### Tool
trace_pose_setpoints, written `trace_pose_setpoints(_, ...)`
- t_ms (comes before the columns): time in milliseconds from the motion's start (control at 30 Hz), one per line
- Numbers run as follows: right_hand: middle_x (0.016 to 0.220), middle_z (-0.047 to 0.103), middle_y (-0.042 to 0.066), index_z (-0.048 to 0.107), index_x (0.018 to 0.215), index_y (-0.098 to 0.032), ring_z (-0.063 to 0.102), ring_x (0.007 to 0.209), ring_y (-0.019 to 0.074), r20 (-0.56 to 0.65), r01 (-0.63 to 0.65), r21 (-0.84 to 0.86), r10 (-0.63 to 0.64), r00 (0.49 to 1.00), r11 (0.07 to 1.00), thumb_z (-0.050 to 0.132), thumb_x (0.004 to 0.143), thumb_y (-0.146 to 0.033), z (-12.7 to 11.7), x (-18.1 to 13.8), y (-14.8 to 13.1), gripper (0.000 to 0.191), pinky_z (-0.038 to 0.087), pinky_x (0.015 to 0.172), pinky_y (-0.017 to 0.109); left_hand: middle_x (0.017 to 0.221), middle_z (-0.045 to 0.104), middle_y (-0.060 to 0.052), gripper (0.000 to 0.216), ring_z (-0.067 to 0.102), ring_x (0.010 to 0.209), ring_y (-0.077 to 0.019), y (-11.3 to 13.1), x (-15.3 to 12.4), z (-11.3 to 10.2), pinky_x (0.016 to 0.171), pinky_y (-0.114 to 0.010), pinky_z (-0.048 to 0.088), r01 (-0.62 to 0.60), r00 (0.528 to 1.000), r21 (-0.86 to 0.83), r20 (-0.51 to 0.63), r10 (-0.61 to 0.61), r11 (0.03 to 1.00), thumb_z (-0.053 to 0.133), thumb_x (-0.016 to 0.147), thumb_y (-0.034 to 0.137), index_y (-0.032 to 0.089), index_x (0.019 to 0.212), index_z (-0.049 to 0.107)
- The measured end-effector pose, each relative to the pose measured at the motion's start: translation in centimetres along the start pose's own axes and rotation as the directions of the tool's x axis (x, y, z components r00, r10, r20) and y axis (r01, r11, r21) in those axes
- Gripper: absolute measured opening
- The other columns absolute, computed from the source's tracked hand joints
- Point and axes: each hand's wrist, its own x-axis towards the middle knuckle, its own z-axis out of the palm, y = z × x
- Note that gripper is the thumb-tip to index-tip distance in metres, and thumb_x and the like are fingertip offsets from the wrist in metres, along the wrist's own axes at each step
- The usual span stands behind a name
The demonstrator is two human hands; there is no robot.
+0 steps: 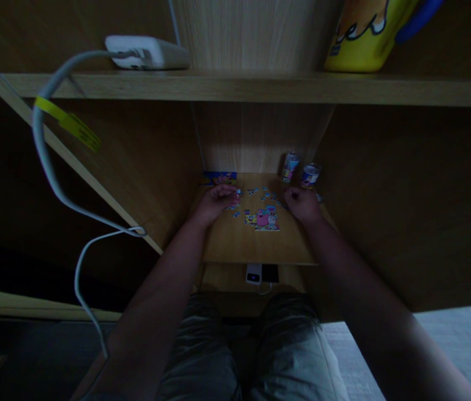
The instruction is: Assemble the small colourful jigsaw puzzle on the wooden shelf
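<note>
A partly joined jigsaw puzzle (266, 219) with pink, yellow and blue cartoon figures lies on the wooden desk surface (235, 248). Loose puzzle pieces (252, 191) are scattered behind it and to its left. At the left, my left hand (217, 201) is closed, with a small pale-blue puzzle piece (238, 191) at its fingertips. My right hand (301, 203) is to the right of the joined part, its fingers curled in. Whatever those fingers may hold is hidden. Both hands are low over the desk, just in front of its back half.
Two printed cans (289, 167) stand at the back right, near my right hand. A blue picture sheet (221, 177) lies at the back left. Overhead, a shelf (235, 86) carries a white adapter (147, 53) with a hanging cable (47, 150) and a yellow mug (356, 44). A power bank (253, 274) lies below.
</note>
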Motion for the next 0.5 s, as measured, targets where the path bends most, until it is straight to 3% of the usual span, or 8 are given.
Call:
trace_pose_setpoints(100,0.065,0.071,0.005,0.064,0.066,-0.025,0.063,0.064,0.0218,0.003,0.001,0.003,-0.001,1.0,1.0,0.057,0.097,-0.05,0.1,0.1,0.0,0.04,0.04,0.061,0.031,0.11,0.086,-0.009,0.058,0.081,0.097,-0.022,0.1,-0.1,0.0,0.097,-0.043,0.065,0.001,1.0,-0.006,-0.004,-0.001,1.0,0.102,0.073,0.047,0.019,0.118,0.08)
trace_pose_setpoints(367,0.07,0.072,0.005,0.067,0.071,-0.024,0.063,0.067,0.0207,-0.014,0.022,0.028,-0.022,1.0,0.999,0.054,0.105,-0.049,0.0,-0.1,-1.1,0.044,0.046,0.067,0.032,0.102,0.086,-0.007,0.054,0.081,0.089,-0.0222,0.3,-0.4,1.1,0.086,-0.038,0.064,0.027,0.999,0.031,0.04,-0.028,0.999,0.103,0.073,0.049,0.02,0.11,0.077)
trace_pose_setpoints(500,0.087,0.081,0.006,0.079,0.094,-0.023,0.072,0.078,0.0223,0.095,0.094,0.196,-0.114,0.989,0.976,0.065,0.105,-0.051,0.4,0.5,-3.7,0.033,0.054,0.075,0.033,0.1,0.086,-0.006,0.053,0.081,0.086,-0.0209,0.0,-0.3,1.6,0.084,-0.037,0.064,0.001,0.996,0.031,0.085,-0.003,1.0,0.102,0.074,0.049,0.02,0.111,0.076)
